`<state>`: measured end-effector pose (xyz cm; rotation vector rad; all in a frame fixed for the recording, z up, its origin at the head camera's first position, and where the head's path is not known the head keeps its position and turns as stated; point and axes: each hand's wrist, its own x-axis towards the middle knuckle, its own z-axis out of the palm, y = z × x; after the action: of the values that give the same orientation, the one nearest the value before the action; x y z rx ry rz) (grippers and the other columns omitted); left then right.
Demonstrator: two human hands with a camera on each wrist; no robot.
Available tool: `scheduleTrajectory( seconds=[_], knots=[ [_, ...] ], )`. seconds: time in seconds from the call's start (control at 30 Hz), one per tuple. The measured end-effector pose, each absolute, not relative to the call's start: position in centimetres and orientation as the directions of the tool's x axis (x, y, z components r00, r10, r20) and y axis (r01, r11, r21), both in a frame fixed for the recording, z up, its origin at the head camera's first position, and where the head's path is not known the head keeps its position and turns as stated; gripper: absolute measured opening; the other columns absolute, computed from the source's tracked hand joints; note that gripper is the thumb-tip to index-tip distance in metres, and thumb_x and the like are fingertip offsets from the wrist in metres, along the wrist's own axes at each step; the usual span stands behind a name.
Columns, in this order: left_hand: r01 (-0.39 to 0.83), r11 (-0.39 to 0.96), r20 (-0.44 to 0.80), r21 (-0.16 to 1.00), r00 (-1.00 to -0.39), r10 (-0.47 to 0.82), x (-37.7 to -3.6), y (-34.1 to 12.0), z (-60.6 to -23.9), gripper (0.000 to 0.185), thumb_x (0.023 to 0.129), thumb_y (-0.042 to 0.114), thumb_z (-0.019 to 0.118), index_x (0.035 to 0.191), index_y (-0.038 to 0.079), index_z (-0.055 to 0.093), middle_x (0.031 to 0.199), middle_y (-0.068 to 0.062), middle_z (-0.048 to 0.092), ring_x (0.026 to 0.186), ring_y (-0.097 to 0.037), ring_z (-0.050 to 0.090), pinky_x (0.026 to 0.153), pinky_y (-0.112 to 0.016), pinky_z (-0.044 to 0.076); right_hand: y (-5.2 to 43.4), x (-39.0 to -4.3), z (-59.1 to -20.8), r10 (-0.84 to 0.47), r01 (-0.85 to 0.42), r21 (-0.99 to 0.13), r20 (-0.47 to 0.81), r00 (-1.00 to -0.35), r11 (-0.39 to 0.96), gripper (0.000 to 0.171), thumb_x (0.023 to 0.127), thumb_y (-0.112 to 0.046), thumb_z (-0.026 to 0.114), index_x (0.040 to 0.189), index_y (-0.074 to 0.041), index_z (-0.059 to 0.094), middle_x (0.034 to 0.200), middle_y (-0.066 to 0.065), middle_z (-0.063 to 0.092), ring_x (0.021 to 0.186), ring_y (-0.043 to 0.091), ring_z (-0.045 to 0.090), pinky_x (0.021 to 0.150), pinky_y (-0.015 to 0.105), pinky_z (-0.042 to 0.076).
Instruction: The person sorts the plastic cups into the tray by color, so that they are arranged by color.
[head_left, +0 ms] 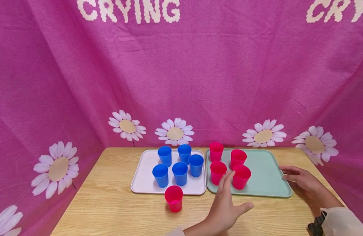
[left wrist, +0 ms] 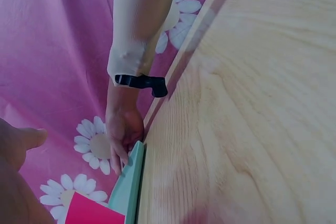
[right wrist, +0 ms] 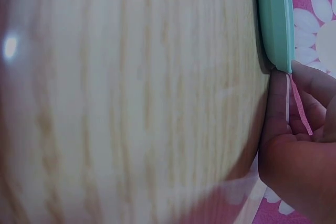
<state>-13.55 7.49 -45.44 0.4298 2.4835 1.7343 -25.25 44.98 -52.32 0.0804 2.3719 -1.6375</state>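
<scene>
My left hand is held over the table front with fingers extended and thumb spread. Its fingertips lie beside a red cup on the green tray; whether they touch cannot be told. Three other red cups stand upright on that tray's left half. At the tray's right edge, my right hand pinches the rim between finger and thumb, as the right wrist view shows at the tray corner. A single red cup stands upright on the wood, in front of the white tray.
Several blue cups stand upright on the white tray, which lies left of the green tray. Both trays rest on a wooden table. A pink curtain with printed daisies closes off the back and sides.
</scene>
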Motion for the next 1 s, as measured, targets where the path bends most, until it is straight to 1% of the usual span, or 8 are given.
scheduleTrajectory(
  seconds=[0.1,0.23,0.3,0.4,0.57,0.77,0.87,1.0],
  knots=[
    [0.149,0.304,0.058,0.941,-0.955,0.29,-13.1,6.2,-45.0,0.091,0.084,0.037,0.086,0.156,0.042,0.032,0.158,0.016,0.033,0.145,-0.017,0.038,0.112,-0.05,0.044,45.1,-25.3,-52.2,-0.094,0.196,-0.907,-0.247,-0.964,0.373,0.054,0.1,-0.016,0.068,0.146,0.005,0.05,0.118,-0.017,0.06,0.093,-0.014,0.055,0.084,0.02,0.057],
    [0.149,0.311,0.052,0.939,-0.952,0.301,-12.5,4.6,-44.4,0.087,0.084,0.04,0.086,0.155,0.039,0.036,0.157,0.015,0.037,0.145,-0.017,0.038,0.113,-0.052,0.042,45.1,-25.4,-52.2,-0.088,0.203,-0.905,-0.253,-0.964,0.373,0.055,0.1,-0.015,0.067,0.147,0.006,0.048,0.12,-0.014,0.061,0.093,-0.013,0.056,0.084,0.02,0.057],
    [0.161,0.312,0.061,0.936,-0.95,0.305,-12.2,3.7,-44.2,0.085,0.084,0.041,0.085,0.155,0.035,0.038,0.157,0.014,0.038,0.145,-0.018,0.039,0.114,-0.052,0.042,45.1,-25.4,-52.3,-0.089,0.204,-0.909,-0.252,-0.964,0.364,0.054,0.1,-0.015,0.067,0.147,0.005,0.05,0.118,-0.016,0.061,0.093,-0.012,0.057,0.083,0.019,0.056],
    [0.149,0.312,0.051,0.938,-0.952,0.303,-11.9,2.3,-43.8,0.082,0.085,0.04,0.085,0.153,0.034,0.04,0.156,0.013,0.039,0.145,-0.019,0.039,0.112,-0.051,0.044,45.1,-25.3,-52.4,-0.093,0.202,-0.919,-0.246,-0.965,0.339,0.05,0.1,-0.014,0.068,0.145,0.002,0.054,0.111,-0.023,0.059,0.094,-0.012,0.058,0.083,0.018,0.056],
    [0.156,0.357,0.055,0.921,-0.959,0.276,-11.4,-0.6,-43.0,0.079,0.085,0.038,0.085,0.152,0.033,0.043,0.153,0.008,0.044,0.144,-0.026,0.042,0.11,-0.056,0.044,45.0,-25.2,-52.6,-0.104,0.186,-0.928,-0.23,-0.968,0.323,0.049,0.1,-0.015,0.068,0.144,0.0,0.056,0.109,-0.026,0.058,0.095,-0.011,0.058,0.083,0.017,0.055],
    [0.192,0.421,0.113,0.886,-0.972,0.205,-11.6,-4.1,-42.9,0.08,0.084,0.034,0.087,0.152,0.025,0.045,0.153,0.001,0.046,0.144,-0.03,0.042,0.11,-0.057,0.044,45.1,-25.2,-52.4,-0.091,0.195,-0.914,-0.242,-0.966,0.355,0.056,0.1,-0.016,0.068,0.148,0.004,0.049,0.119,-0.016,0.059,0.096,-0.012,0.056,0.085,0.019,0.056],
    [0.178,0.446,0.121,0.877,-0.981,0.153,-11.8,-5.7,-43.3,0.08,0.084,0.031,0.087,0.151,0.02,0.046,0.152,-0.005,0.046,0.143,-0.034,0.042,0.105,-0.057,0.048,45.1,-25.2,-52.4,-0.086,0.202,-0.909,-0.249,-0.965,0.364,0.058,0.1,-0.017,0.069,0.149,0.005,0.046,0.124,-0.01,0.06,0.095,-0.012,0.056,0.085,0.019,0.056],
    [0.135,0.488,0.111,0.863,-0.991,0.079,-12.2,-7.5,-44.1,0.083,0.082,0.028,0.089,0.152,0.017,0.046,0.153,-0.01,0.044,0.14,-0.04,0.043,0.091,-0.053,0.058,45.1,-25.2,-52.4,-0.088,0.204,-0.908,-0.252,-0.964,0.367,0.057,0.1,-0.017,0.069,0.149,0.004,0.048,0.123,-0.011,0.059,0.095,-0.013,0.056,0.085,0.019,0.056]
  ],
)
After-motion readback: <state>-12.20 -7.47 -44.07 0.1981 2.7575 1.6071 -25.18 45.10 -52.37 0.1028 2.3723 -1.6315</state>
